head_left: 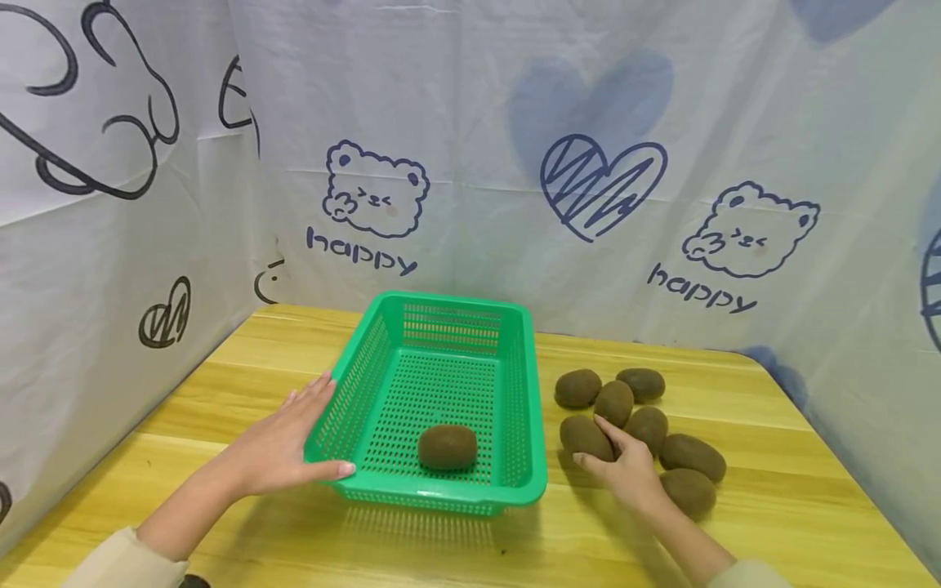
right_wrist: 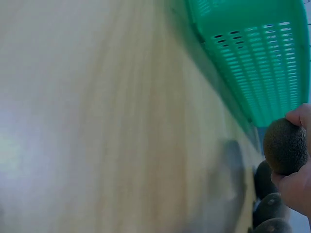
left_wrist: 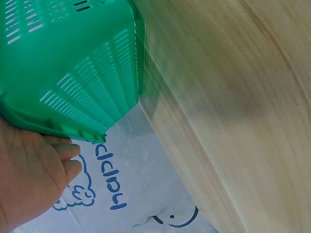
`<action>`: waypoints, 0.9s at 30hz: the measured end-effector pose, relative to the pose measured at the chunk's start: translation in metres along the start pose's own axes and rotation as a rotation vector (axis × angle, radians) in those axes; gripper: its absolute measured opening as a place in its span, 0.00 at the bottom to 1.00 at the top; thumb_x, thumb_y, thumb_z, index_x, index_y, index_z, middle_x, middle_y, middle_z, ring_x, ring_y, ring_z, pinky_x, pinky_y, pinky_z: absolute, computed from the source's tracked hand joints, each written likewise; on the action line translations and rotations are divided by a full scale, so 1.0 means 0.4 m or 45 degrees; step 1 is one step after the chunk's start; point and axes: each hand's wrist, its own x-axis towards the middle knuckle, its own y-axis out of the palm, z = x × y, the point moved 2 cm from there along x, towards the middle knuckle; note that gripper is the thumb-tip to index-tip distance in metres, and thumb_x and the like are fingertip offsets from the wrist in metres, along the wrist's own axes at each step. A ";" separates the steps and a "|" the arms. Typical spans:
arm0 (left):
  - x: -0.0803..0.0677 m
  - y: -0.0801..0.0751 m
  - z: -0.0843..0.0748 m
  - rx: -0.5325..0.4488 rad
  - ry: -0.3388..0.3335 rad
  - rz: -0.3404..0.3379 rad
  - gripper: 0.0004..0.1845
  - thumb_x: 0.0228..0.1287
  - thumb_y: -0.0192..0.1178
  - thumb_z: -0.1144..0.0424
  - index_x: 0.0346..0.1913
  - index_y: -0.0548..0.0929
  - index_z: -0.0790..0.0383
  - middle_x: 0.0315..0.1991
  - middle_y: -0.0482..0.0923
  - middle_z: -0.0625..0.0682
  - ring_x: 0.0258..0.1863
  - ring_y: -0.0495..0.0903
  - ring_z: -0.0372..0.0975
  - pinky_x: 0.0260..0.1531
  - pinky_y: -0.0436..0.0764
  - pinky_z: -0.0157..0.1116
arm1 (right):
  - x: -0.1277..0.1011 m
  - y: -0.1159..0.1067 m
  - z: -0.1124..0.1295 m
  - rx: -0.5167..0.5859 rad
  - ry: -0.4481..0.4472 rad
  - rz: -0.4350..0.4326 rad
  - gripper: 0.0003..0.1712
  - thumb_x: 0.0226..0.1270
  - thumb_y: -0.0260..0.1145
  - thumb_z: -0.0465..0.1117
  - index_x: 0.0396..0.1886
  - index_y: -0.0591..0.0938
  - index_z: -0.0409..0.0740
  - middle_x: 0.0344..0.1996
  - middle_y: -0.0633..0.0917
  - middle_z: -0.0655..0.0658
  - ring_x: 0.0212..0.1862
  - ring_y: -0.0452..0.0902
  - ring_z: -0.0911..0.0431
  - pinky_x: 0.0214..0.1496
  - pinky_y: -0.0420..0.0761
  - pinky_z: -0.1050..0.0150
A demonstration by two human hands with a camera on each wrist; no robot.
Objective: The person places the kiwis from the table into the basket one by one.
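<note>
At the near left corner of a green plastic basket (head_left: 441,488), my left hand (head_left: 275,445) grips the rim. Its thumb lies over the front rim and its fingers run along the outside of the left wall; in the left wrist view, those fingers (left_wrist: 70,162) bend under the rim. One brown kiwi (head_left: 448,447) lies inside, near the basket's front. To the right of the basket my right hand (head_left: 631,472) pinches another kiwi (right_wrist: 285,146) between thumb and fingers. The right wrist view shows this kiwi close above other kiwis, beside the basket wall.
Several loose kiwis (head_left: 693,457) lie grouped on the yellow wood-grain table (head_left: 794,490) around the right hand. White cloth with printed bears and hearts (head_left: 470,122) hangs behind and at the left of the table.
</note>
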 end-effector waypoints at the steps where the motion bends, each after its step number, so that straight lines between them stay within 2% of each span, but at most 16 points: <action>1: 0.000 0.000 0.000 0.003 -0.001 0.001 0.56 0.51 0.58 0.34 0.71 0.48 0.70 0.73 0.43 0.64 0.71 0.48 0.58 0.67 0.53 0.58 | 0.001 -0.003 0.007 0.004 -0.007 0.001 0.42 0.60 0.66 0.45 0.70 0.59 0.39 0.67 0.64 0.32 0.60 0.70 0.38 0.56 0.78 0.53; 6: -0.002 0.000 0.002 0.014 -0.004 0.003 0.57 0.51 0.58 0.34 0.71 0.48 0.70 0.73 0.43 0.64 0.71 0.48 0.59 0.67 0.53 0.58 | 0.007 -0.019 0.046 0.022 -0.077 -0.014 0.41 0.60 0.65 0.42 0.70 0.59 0.39 0.63 0.69 0.31 0.55 0.76 0.43 0.50 0.81 0.61; 8: -0.003 -0.001 0.002 0.015 -0.007 0.006 0.57 0.51 0.58 0.34 0.71 0.48 0.70 0.73 0.43 0.64 0.71 0.48 0.59 0.67 0.53 0.58 | 0.010 -0.026 0.063 0.019 -0.096 -0.026 0.40 0.60 0.66 0.42 0.70 0.60 0.39 0.52 0.78 0.29 0.44 0.79 0.46 0.44 0.81 0.64; 9: -0.003 -0.001 0.002 0.014 -0.009 0.007 0.57 0.51 0.58 0.34 0.71 0.48 0.70 0.73 0.43 0.64 0.71 0.48 0.59 0.67 0.53 0.58 | 0.012 -0.030 0.073 0.013 -0.114 -0.033 0.40 0.60 0.66 0.42 0.69 0.61 0.39 0.52 0.78 0.29 0.42 0.78 0.47 0.42 0.81 0.66; 13: -0.003 -0.002 0.002 0.017 -0.014 0.011 0.57 0.51 0.58 0.33 0.71 0.48 0.70 0.73 0.43 0.63 0.71 0.48 0.58 0.67 0.53 0.58 | 0.019 -0.044 0.109 0.007 -0.164 -0.051 0.39 0.60 0.66 0.43 0.69 0.62 0.41 0.56 0.75 0.30 0.48 0.77 0.44 0.46 0.80 0.62; 14: -0.003 -0.002 0.001 0.020 -0.013 0.011 0.57 0.51 0.58 0.33 0.71 0.48 0.70 0.73 0.43 0.64 0.71 0.47 0.58 0.67 0.52 0.58 | 0.021 -0.047 0.117 0.018 -0.177 -0.050 0.39 0.60 0.66 0.43 0.69 0.62 0.41 0.62 0.71 0.31 0.55 0.74 0.43 0.50 0.80 0.58; 15: -0.003 -0.002 0.001 0.025 -0.012 0.010 0.57 0.51 0.57 0.33 0.71 0.48 0.70 0.73 0.43 0.64 0.71 0.47 0.58 0.67 0.52 0.58 | 0.022 -0.049 0.125 0.025 -0.195 -0.045 0.39 0.60 0.65 0.44 0.69 0.62 0.41 0.68 0.63 0.33 0.63 0.67 0.42 0.56 0.77 0.55; 17: -0.002 -0.003 0.001 0.036 -0.007 0.007 0.57 0.51 0.57 0.33 0.71 0.48 0.70 0.73 0.43 0.64 0.71 0.47 0.58 0.68 0.52 0.57 | 0.024 -0.052 0.140 0.043 -0.211 -0.028 0.39 0.61 0.65 0.44 0.70 0.61 0.42 0.69 0.62 0.35 0.67 0.62 0.42 0.61 0.74 0.52; 23: 0.002 -0.003 0.001 0.080 0.009 0.001 0.57 0.51 0.56 0.33 0.71 0.49 0.72 0.73 0.45 0.65 0.72 0.47 0.58 0.69 0.52 0.54 | 0.024 -0.047 0.179 0.090 -0.275 0.029 0.38 0.61 0.65 0.42 0.69 0.62 0.41 0.68 0.63 0.36 0.66 0.64 0.43 0.50 0.76 0.73; 27: 0.004 -0.002 0.001 0.102 0.014 0.001 0.57 0.51 0.56 0.32 0.71 0.50 0.72 0.73 0.46 0.65 0.72 0.46 0.57 0.69 0.53 0.55 | 0.023 -0.029 0.200 0.193 -0.323 0.113 0.37 0.60 0.64 0.37 0.69 0.62 0.38 0.68 0.63 0.35 0.64 0.66 0.42 0.46 0.76 0.77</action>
